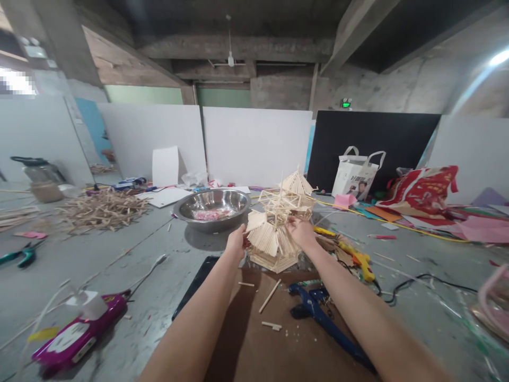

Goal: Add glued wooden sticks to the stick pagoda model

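Note:
A model pavilion [274,236] of thin wooden sticks, with a sloping, many-sided roof, is between my two hands at the far edge of a brown board [254,329]. My left hand [237,240] grips its left side, fingers partly hidden behind the roof edge. On the right, my right hand [299,229] has its fingers closed on the upper frame. Directly behind stands another stick-built piece with a pointed roof [297,183]. Short loose sticks [270,296] and blue-handled pliers [318,313] lie on the board nearer to me.
A steel basin [214,209] stands left of the model, a heap of sticks [105,209] farther left. Yellow glue gun [360,260] and its black cord lie right. A purple power strip [81,329] is front left; green-handled pliers [19,255] lie at the left edge.

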Demonstrator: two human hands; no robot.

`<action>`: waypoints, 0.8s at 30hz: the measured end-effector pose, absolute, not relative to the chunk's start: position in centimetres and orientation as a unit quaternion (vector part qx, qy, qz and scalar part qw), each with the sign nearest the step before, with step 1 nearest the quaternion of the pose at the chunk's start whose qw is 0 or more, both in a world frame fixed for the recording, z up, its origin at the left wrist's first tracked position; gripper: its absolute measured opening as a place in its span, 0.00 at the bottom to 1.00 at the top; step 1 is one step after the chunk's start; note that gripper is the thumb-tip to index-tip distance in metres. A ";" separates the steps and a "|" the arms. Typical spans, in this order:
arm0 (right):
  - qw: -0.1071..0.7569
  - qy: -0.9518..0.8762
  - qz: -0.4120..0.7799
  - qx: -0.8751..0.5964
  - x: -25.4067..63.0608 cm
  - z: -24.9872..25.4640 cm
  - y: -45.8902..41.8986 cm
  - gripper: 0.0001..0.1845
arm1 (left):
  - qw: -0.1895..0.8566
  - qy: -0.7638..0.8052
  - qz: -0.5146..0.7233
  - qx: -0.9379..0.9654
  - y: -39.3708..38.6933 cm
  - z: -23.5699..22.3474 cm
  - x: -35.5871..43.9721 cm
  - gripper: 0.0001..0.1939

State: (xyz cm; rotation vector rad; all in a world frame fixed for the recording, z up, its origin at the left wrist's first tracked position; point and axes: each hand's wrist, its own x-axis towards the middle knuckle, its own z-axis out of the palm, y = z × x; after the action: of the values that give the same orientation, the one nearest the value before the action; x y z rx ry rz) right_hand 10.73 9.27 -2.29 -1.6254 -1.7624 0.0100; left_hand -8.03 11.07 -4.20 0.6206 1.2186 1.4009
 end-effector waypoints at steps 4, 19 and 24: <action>0.367 -0.688 0.000 -0.626 10.9 -2.6 9.9 0.14 | 0.581 0.509 0.585 0.249 10.5 -4.1 -8.2 0.09; 0.390 -0.717 0.044 -0.577 12.9 -2.9 11.7 0.13 | 0.655 0.470 0.539 0.244 6.0 -4.2 -6.3 0.10; 0.397 -0.720 0.057 -0.567 13.1 -2.6 11.5 0.13 | 0.653 0.471 0.542 0.241 4.7 -3.8 -5.5 0.10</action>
State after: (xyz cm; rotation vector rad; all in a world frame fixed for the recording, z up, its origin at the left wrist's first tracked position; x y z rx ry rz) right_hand 13.08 11.55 -2.60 -1.4362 -1.8237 0.1447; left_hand -5.48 4.72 -3.82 0.5465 1.0685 1.2288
